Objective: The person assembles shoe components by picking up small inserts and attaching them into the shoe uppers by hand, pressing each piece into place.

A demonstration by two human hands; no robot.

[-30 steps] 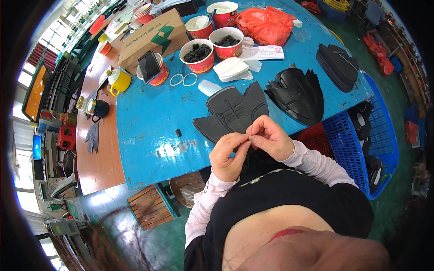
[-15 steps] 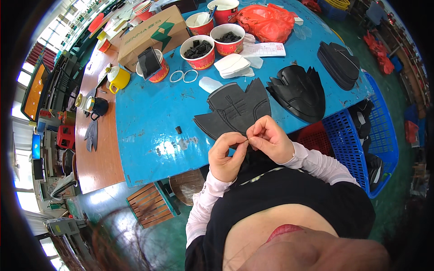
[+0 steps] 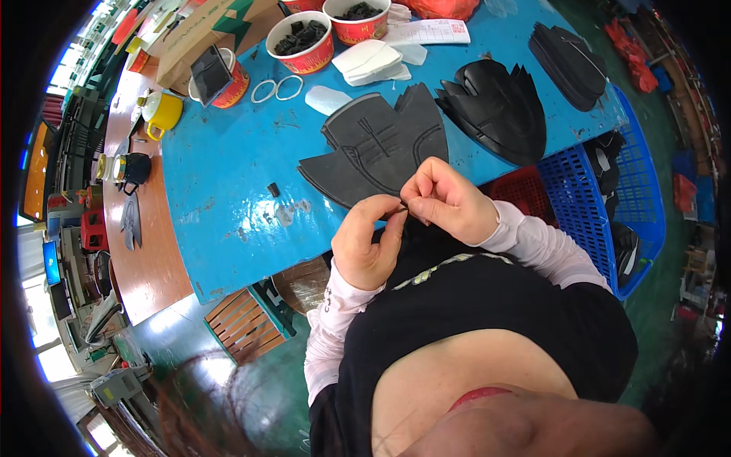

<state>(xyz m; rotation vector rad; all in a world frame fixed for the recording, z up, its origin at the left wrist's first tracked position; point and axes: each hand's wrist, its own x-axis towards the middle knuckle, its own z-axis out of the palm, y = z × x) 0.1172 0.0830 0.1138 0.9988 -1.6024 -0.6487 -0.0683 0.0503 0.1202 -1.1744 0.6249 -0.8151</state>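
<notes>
My left hand (image 3: 371,240) and my right hand (image 3: 448,202) meet at the near edge of the blue table, fingertips pinched together. Between them is a small dark piece (image 3: 404,208), too small to name and mostly covered by the fingers. Just beyond my hands lies a flat stack of black shoe-upper pieces (image 3: 384,145) with stitched lines and pointed edges. A second black stack (image 3: 495,110) of shinier pieces sits to its right, and a third dark stack (image 3: 567,65) lies at the far right. One small black piece (image 3: 273,190) rests alone on the table left of my hands.
Red-and-white paper tubs (image 3: 301,44) with small black pieces stand at the back, near folded white tissues (image 3: 371,62). A phone (image 3: 211,72) leans on another tub beside two white rings (image 3: 276,89). A blue plastic basket (image 3: 601,221) holding shoes stands at the right.
The view has tilted, so the table and its things sit higher and further left in the picture. Both my hands stay pinched together at the same edge.
</notes>
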